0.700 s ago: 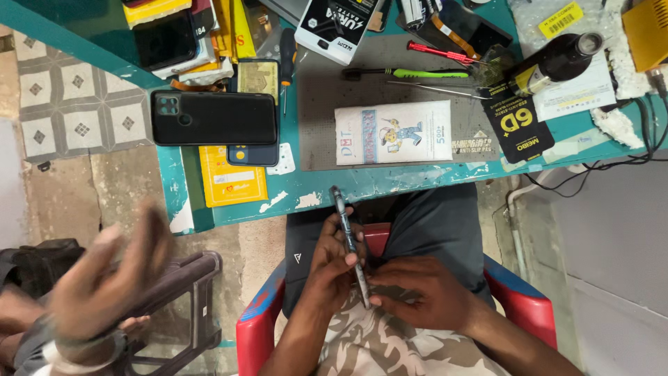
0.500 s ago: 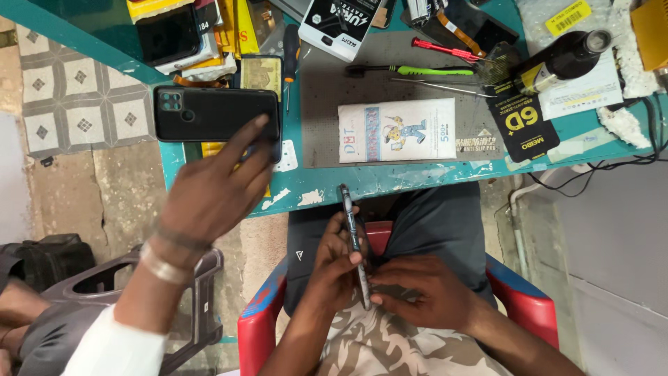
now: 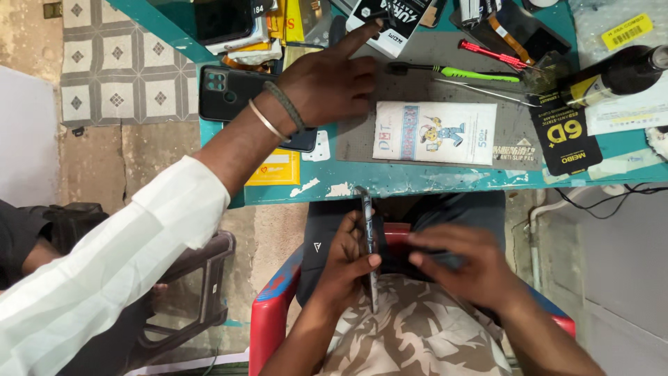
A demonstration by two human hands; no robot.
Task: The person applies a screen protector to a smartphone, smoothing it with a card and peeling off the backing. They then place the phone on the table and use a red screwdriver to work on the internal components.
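Even, soft daylight; no hard shadows. Teal table (image 3: pixel 417 182) well lit, faint sheen on black phone (image 3: pixel 229 94). Right hand (image 3: pixel 463 268) motion-blurred at fingers; left hand (image 3: pixel 348 261) sharper. White sleeve (image 3: pixel 104 278) slightly overexposed. Mild wide-angle stretch at edges.

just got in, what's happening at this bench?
A seated person holds a thin dark smartphone edge-up in the left hand over the lap, the right hand beside it on a dark part that is too blurred to identify. Another person's hand, in a white sleeve with wristbands, reaches across the teal workbench, index finger pointing at a black-and-white box above the grey work mat.
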